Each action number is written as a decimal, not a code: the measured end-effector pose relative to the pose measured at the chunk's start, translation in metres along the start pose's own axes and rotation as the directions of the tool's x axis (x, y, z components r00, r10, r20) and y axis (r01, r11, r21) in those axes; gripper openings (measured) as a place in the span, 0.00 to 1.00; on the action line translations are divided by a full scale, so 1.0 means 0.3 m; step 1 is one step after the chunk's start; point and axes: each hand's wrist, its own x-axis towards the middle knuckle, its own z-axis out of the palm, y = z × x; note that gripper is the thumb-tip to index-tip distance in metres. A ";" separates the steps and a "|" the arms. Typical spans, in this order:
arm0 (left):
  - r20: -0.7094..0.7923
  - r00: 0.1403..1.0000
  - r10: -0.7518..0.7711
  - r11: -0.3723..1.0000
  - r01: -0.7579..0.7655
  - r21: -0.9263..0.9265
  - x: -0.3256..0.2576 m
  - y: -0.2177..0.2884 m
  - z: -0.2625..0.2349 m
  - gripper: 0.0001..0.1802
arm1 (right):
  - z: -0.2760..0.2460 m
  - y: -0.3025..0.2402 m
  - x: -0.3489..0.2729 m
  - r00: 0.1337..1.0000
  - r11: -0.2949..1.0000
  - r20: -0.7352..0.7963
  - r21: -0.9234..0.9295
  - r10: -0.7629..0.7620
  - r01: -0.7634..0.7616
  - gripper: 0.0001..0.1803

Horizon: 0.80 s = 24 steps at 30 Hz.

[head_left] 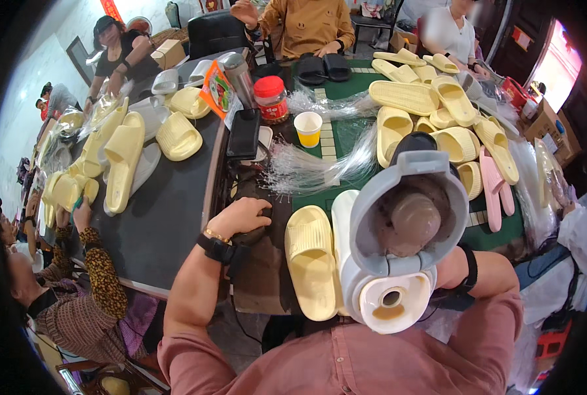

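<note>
Close in front of me is a white drinking bottle (346, 227) with its grey flip lid (457, 217) swung up. Its round drinking opening shows below, with brownish liquid around it. My right forearm reaches behind the bottle, and the edge of my right hand (446, 268) shows beside it; its fingers are hidden, but it holds the bottle up. My left hand (239, 216) rests at the table edge, fingers curled over something dark I cannot make out. Between them a pale yellow slipper (310, 260) lies sole down, with its partner partly covered by the bottle.
Yellow slippers (405, 97) are heaped at the right beside a pink pair (494, 187). Clear plastic strips (333, 161), a paper cup (308, 129), a red-lidded jar (271, 99) and a black phone (243, 133) lie ahead. Co-workers handle slippers at the dark left table (168, 210).
</note>
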 end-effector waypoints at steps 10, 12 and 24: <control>-0.032 0.999 0.045 0.998 -0.046 -0.047 0.011 -0.008 0.021 0.24 | -0.065 -0.019 -0.038 0.687 0.699 0.404 0.145 0.605 -0.701 0.43; -0.009 1.000 0.025 1.000 -0.025 0.010 -0.003 -0.019 0.027 0.25 | -0.092 -0.029 0.008 0.894 0.954 0.348 -0.203 0.281 -0.221 0.39; 0.017 1.000 -0.023 1.000 0.023 0.012 -0.018 0.065 -0.038 0.25 | -0.141 -0.009 -0.018 0.961 0.977 0.182 -0.080 0.208 -0.196 0.41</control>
